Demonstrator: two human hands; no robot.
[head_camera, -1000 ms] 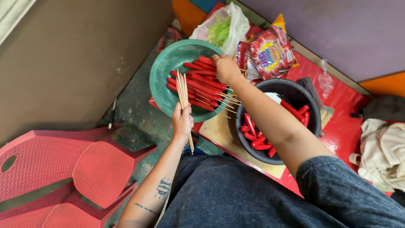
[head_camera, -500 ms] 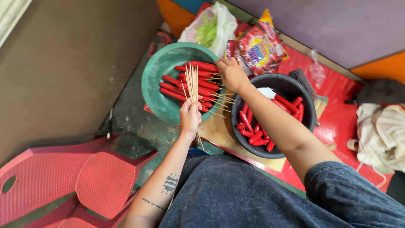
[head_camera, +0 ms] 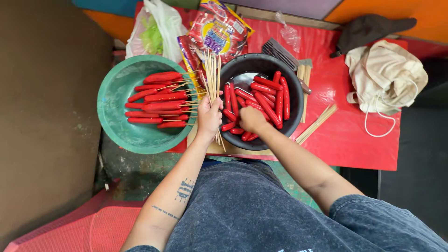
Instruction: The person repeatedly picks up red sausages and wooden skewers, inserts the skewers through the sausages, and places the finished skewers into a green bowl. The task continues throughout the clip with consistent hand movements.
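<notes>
Two hands work: the left hand (head_camera: 208, 117) clenches a bundle of bamboo skewers (head_camera: 213, 77). The right hand (head_camera: 252, 119) grasps a red hot dog (head_camera: 229, 126) in the black bowl (head_camera: 261, 62).

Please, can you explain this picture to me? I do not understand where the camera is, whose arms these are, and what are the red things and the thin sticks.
The camera sits on the person's head and looks down, so both arms are the person's own. The left hand grips a bundle of thin wooden skewers. The right hand reaches into a black bowl of loose red sausages. Beside it, a green basin holds sausages on skewers. Both stand near a red table cover. On it lie more loose skewers, snack packets, a white plastic bag and a cream cloth bag.
</notes>
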